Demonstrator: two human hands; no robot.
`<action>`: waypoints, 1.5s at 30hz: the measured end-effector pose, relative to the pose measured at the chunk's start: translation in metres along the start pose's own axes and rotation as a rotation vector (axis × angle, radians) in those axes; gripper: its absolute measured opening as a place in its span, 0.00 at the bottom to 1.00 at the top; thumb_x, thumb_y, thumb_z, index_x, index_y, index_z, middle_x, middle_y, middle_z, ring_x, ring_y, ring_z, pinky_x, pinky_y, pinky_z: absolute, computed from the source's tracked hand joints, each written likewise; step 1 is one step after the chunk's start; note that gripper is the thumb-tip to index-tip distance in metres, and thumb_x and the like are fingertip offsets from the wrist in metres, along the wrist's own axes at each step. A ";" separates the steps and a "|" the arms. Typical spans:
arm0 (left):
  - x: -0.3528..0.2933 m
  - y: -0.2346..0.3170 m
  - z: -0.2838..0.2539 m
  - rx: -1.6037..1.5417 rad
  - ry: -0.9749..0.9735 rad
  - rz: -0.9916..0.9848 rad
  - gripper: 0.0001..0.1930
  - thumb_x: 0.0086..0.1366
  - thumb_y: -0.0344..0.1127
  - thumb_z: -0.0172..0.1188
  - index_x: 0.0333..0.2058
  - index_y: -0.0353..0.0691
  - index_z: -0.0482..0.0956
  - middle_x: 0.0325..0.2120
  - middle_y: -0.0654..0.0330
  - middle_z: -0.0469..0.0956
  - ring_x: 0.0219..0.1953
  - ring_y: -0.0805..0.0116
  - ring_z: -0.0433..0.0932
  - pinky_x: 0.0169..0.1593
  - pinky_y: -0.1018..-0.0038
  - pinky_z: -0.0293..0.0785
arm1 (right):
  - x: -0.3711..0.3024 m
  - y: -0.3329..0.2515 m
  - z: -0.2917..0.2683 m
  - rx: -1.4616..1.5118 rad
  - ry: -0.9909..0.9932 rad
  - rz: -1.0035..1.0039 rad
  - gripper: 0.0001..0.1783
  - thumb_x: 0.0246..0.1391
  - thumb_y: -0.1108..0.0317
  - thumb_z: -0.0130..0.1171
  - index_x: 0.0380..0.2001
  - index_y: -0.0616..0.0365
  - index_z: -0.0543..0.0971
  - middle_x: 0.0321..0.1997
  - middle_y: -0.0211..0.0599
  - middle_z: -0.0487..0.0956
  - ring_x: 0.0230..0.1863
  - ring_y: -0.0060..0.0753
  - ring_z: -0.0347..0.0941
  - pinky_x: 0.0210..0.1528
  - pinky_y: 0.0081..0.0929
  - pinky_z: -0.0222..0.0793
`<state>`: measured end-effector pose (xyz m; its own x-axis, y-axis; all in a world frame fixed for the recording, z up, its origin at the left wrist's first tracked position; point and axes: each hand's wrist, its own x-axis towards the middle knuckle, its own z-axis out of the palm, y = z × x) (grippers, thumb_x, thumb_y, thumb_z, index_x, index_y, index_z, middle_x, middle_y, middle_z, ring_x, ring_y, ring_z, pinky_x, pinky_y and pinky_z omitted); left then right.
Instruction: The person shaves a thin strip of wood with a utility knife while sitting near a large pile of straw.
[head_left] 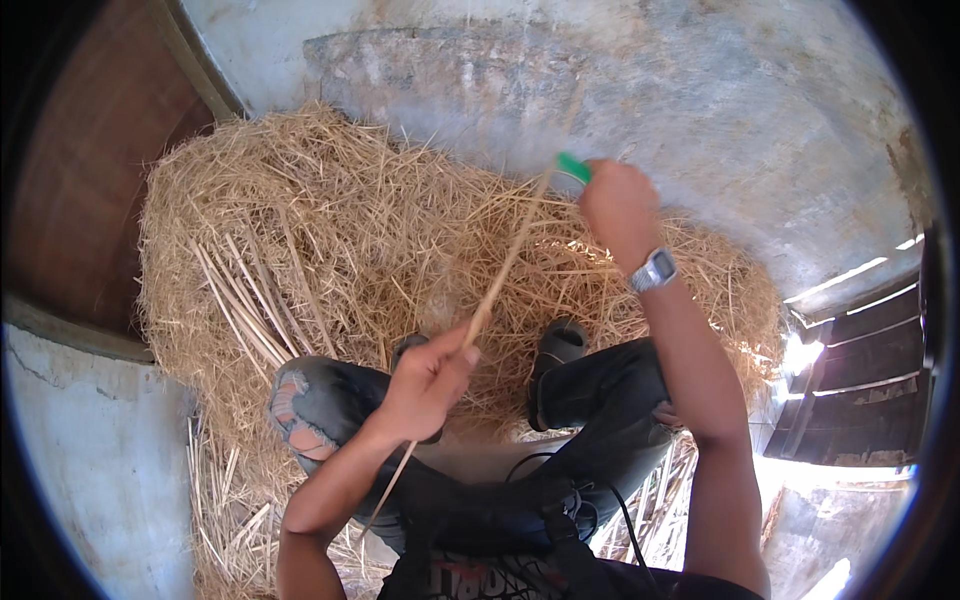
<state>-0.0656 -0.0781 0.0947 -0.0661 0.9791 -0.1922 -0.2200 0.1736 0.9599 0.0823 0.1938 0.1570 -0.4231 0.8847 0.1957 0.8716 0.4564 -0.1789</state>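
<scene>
My left hand (pixel 430 385) is closed around a long, thin, straw-coloured stalk (pixel 514 246). The stalk slants from beside my left thigh up past my knees toward the far wall, its upper end smeared by motion. Farther off and to the right, my right hand (pixel 618 205) grips a small green tool (pixel 573 168). This tool touches or nearly touches the upper stretch of the stalk; blur and the fingers hide its exact kind. A silver watch (pixel 655 270) is on my right wrist.
A wide heap of dry straw (pixel 370 190) lies around my feet. Several pale stalks (pixel 245 305) rest on it near my left knee. Beyond stands a grey plastered wall (pixel 700 110); a brown panel (pixel 105 170) is at left, dark slats (pixel 860 370) at right.
</scene>
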 end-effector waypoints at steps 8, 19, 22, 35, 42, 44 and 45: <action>-0.006 -0.014 0.001 0.340 -0.175 0.066 0.21 0.75 0.36 0.56 0.64 0.39 0.73 0.17 0.63 0.65 0.21 0.80 0.63 0.27 0.75 0.63 | 0.031 0.185 0.048 -0.164 0.028 0.363 0.12 0.54 0.65 0.61 0.37 0.61 0.84 0.42 0.57 0.85 0.46 0.59 0.83 0.48 0.50 0.79; 0.007 -0.006 0.001 0.285 0.058 0.150 0.23 0.75 0.32 0.55 0.66 0.34 0.70 0.17 0.72 0.62 0.20 0.85 0.59 0.24 0.81 0.57 | -0.012 0.102 0.003 0.245 0.215 0.102 0.12 0.54 0.62 0.64 0.32 0.61 0.82 0.22 0.42 0.80 0.24 0.44 0.78 0.31 0.41 0.72; 0.009 -0.003 0.005 0.308 0.108 0.207 0.24 0.75 0.32 0.55 0.66 0.34 0.70 0.17 0.71 0.62 0.20 0.85 0.58 0.24 0.81 0.57 | -0.021 0.070 -0.004 0.511 0.225 0.023 0.13 0.55 0.60 0.68 0.33 0.58 0.80 0.15 0.31 0.72 0.19 0.28 0.69 0.24 0.32 0.63; 0.018 -0.018 0.000 0.462 0.229 0.279 0.25 0.75 0.30 0.57 0.67 0.29 0.67 0.27 0.69 0.73 0.29 0.84 0.67 0.34 0.83 0.67 | -0.049 0.011 0.006 0.326 -0.064 -0.409 0.10 0.55 0.63 0.67 0.27 0.57 0.80 0.14 0.38 0.72 0.15 0.40 0.70 0.24 0.36 0.65; 0.020 -0.006 0.001 0.447 0.275 0.324 0.25 0.72 0.30 0.58 0.65 0.29 0.70 0.20 0.63 0.74 0.24 0.83 0.70 0.29 0.80 0.68 | -0.075 -0.018 0.025 0.147 -0.214 -0.518 0.06 0.48 0.67 0.64 0.30 0.54 0.83 0.24 0.44 0.82 0.27 0.51 0.81 0.33 0.48 0.77; 0.020 -0.013 -0.001 0.434 0.307 0.360 0.25 0.72 0.30 0.58 0.65 0.28 0.70 0.20 0.63 0.74 0.24 0.84 0.69 0.29 0.80 0.68 | -0.079 -0.028 0.029 0.146 -0.277 -0.509 0.07 0.47 0.68 0.64 0.32 0.55 0.83 0.24 0.47 0.81 0.29 0.54 0.80 0.34 0.48 0.76; 0.020 -0.017 -0.002 0.427 0.322 0.377 0.25 0.72 0.30 0.58 0.65 0.28 0.70 0.20 0.63 0.73 0.24 0.84 0.68 0.28 0.80 0.67 | -0.080 -0.032 0.030 0.129 -0.290 -0.485 0.07 0.47 0.68 0.64 0.32 0.55 0.83 0.24 0.47 0.81 0.29 0.54 0.80 0.34 0.48 0.77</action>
<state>-0.0652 -0.0614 0.0744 -0.3661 0.9118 0.1858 0.2771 -0.0838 0.9572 0.0807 0.1115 0.1178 -0.8331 0.5529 0.0153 0.5314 0.8079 -0.2547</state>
